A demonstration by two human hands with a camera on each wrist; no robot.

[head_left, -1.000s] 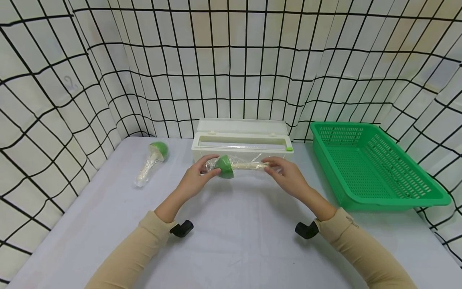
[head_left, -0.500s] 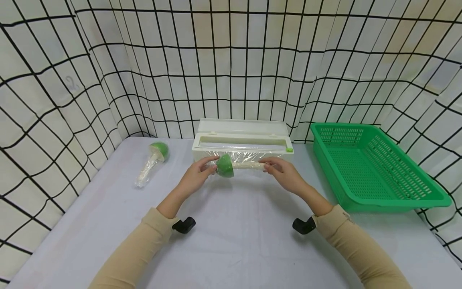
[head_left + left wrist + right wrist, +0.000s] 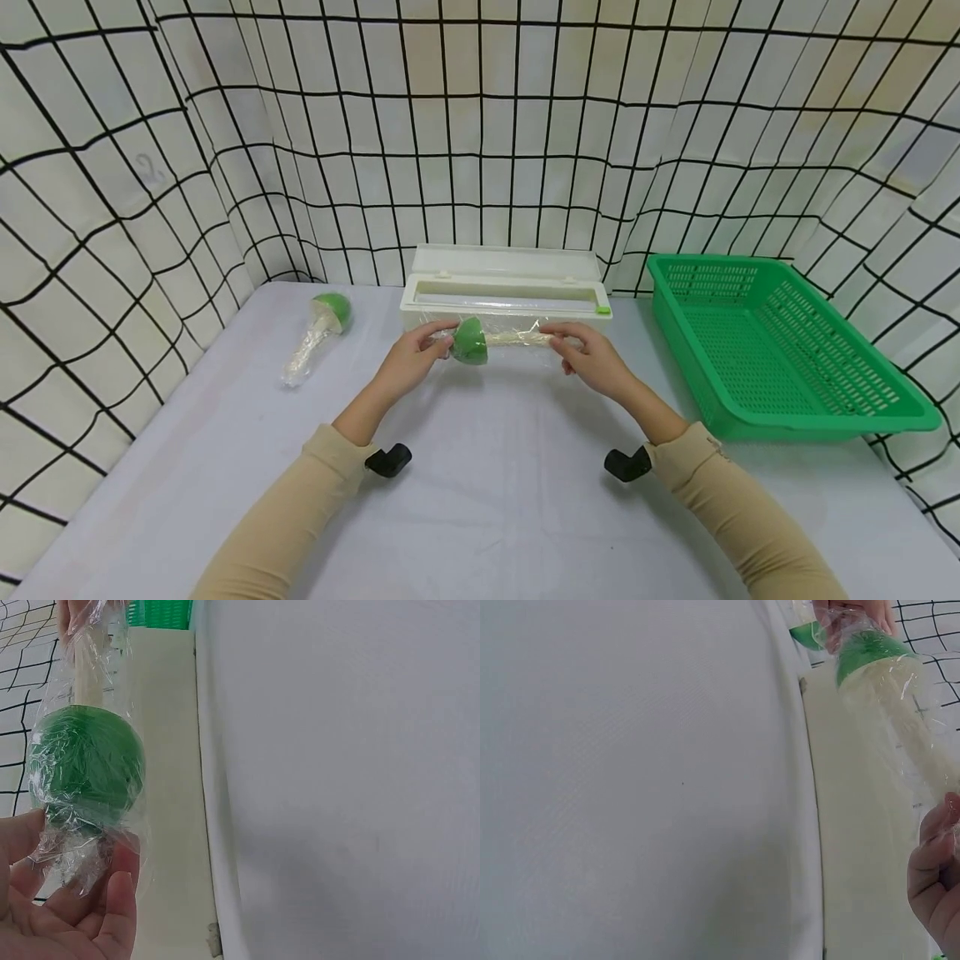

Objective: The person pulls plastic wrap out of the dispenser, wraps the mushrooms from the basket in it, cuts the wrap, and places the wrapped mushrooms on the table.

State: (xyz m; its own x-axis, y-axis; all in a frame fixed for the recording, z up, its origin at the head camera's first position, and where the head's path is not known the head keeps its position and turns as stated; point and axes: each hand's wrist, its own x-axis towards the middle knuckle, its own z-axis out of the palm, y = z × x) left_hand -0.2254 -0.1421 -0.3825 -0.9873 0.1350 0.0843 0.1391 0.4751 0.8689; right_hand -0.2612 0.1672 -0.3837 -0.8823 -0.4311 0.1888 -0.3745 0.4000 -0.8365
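In the head view, a mushroom-shaped piece [image 3: 470, 342] with a green domed cap and a cream stem lies level between my hands, wrapped in clear cling film. My left hand [image 3: 405, 362] pinches the gathered film beyond the cap; the left wrist view shows the crumpled film [image 3: 79, 859] between thumb and fingers. At the stem's end my right hand [image 3: 592, 358] pinches the film and stem tip, with fingers curled in the right wrist view. Just behind stands a white cling film dispenser [image 3: 414, 312] with its lid [image 3: 506, 262] raised and a green slider [image 3: 603, 311].
A second wrapped mushroom-shaped piece [image 3: 318, 333] lies on the white-covered table [image 3: 487, 500] to the left. A green plastic basket [image 3: 825, 423] stands at the right. Black grid netting [image 3: 480, 154] over white walls borders the back and sides.
Both hands stay at the two ends of the wrapped piece, which has risen very slightly. The right fingers have shifted their hold at the stem end, and the film there is bunched closer.
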